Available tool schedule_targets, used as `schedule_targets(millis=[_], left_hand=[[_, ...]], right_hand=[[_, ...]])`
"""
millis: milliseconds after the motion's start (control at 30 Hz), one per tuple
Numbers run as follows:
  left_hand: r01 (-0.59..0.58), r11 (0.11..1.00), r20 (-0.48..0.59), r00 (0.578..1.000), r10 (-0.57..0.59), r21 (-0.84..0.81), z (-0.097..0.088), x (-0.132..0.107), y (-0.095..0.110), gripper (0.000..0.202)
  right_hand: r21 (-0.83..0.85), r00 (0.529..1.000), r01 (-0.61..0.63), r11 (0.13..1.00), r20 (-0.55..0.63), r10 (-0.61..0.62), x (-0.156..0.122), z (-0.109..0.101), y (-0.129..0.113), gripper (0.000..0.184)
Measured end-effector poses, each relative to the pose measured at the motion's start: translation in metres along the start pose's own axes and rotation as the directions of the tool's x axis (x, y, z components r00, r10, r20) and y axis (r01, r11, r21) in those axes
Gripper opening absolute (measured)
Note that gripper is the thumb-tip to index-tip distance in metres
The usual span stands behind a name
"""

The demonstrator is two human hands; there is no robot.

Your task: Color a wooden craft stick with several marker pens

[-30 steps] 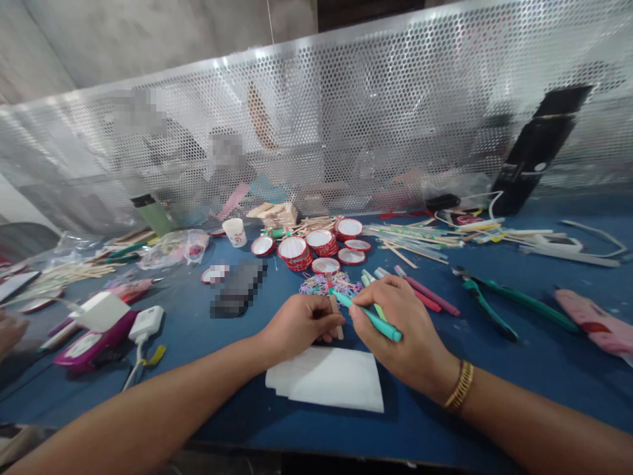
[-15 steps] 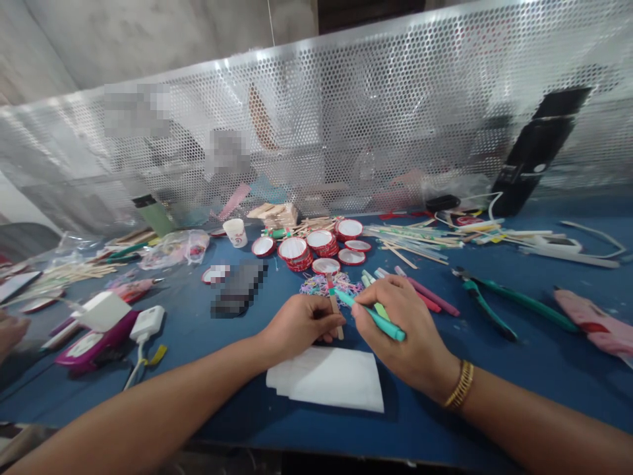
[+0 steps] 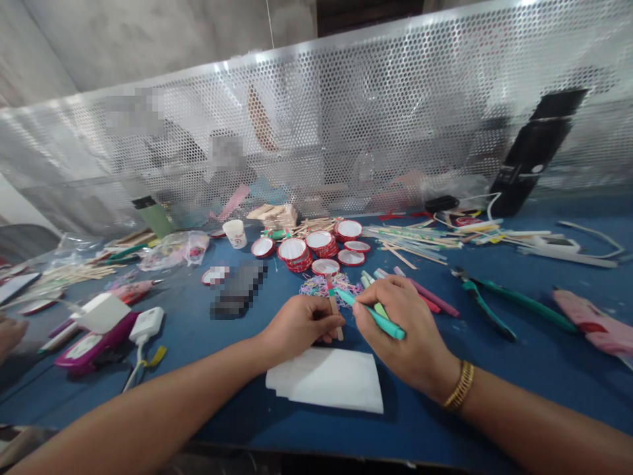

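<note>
My left hand point(image 3: 306, 324) pinches a flat wooden craft stick point(image 3: 333, 305) upright above the table; its upper end is coloured red and teal. In my right hand point(image 3: 403, 323) is a teal marker point(image 3: 383, 322), its tip close to the coloured end of the stick. Whether the tip touches the stick I cannot tell. Under my left hand lies a folded white paper point(image 3: 329, 381). Behind the stick sits a tangle of pastel strings point(image 3: 309, 285). More markers point(image 3: 430, 297), pink, red and green, lie beyond my right hand, partly hidden by it.
Red-rimmed round discs point(image 3: 294, 254) are stacked behind the strings, near a paper cup point(image 3: 235, 234). Green-handled pliers point(image 3: 487, 303) and a pink glue gun point(image 3: 593, 323) lie right. A phone point(image 3: 240, 290) and white chargers point(image 3: 101, 311) lie left. Another person's hand point(image 3: 10, 335) shows far left. A perforated metal screen point(image 3: 346, 132) stands behind.
Almost nothing differs. The marker and the stick stay in nearly the same place in my hands, and the view has shifted very slightly.
</note>
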State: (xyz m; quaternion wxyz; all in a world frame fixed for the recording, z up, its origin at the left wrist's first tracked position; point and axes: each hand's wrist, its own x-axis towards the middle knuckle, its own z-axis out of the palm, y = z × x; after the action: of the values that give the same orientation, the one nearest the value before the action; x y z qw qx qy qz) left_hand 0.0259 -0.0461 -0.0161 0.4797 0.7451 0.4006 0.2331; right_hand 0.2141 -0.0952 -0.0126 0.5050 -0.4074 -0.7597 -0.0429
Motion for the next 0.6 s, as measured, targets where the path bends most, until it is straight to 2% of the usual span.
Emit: schedule_targets(millis=[100, 267, 467, 600], left_hand=[[-0.005, 1.000, 0.000, 1.000, 0.005, -0.008, 0.0003, 0.0000, 0.0005, 0.032], [0.016, 1.000, -0.004, 1.000, -0.016, -0.009, 0.0006, 0.0003, 0.0009, 0.031], [0.001, 1.000, -0.004, 1.000, -0.001, 0.014, -0.0004, 0.0011, -0.0019, 0.032], [-0.003, 1.000, 0.004, 1.000, 0.003, 0.013, -0.0005, 0.0009, -0.0019, 0.032]], right_hand=[[0.001, 1.000, -0.001, 1.000, -0.007, 0.001, 0.0001, -0.0002, -0.0008, 0.010], [0.021, 0.999, 0.003, 1.000, 0.047, -0.004, 0.0005, 0.0007, -0.0013, 0.010], [0.002, 1.000, -0.004, 1.000, 0.009, 0.004, 0.0007, 0.0006, -0.0004, 0.011], [0.019, 0.999, 0.007, 1.000, 0.035, -0.007, 0.0001, 0.0002, -0.0015, 0.010]])
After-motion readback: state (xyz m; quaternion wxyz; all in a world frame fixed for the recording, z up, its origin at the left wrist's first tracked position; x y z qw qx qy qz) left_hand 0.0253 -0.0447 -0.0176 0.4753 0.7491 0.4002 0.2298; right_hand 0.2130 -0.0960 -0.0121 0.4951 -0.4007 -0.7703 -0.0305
